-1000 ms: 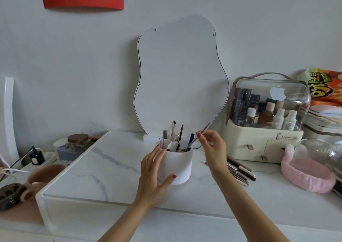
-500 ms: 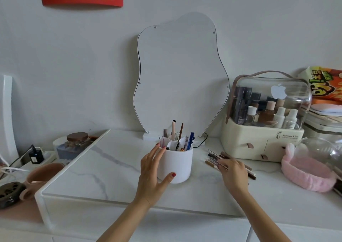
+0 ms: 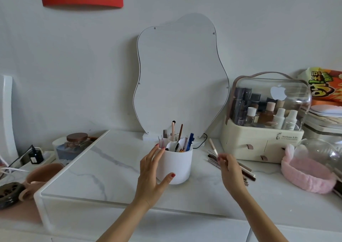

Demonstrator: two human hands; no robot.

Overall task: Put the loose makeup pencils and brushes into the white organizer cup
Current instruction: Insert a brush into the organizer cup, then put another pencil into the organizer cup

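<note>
The round white plastic organizer cup [image 3: 174,165], already stocked with pens and brushes, is steadied on the white marble-patterned table [image 3: 111,169] by the left hand [image 3: 152,175], fingers spread against its side. A slim pale pencil [image 3: 213,146] is pinched, tip raised, by the right hand [image 3: 229,169] above the loose dark pencils [image 3: 247,170] lying just right of the cup. The carry to the cup appears to be under way; a leftward move and a drop into a free compartment are called for next.
</note>
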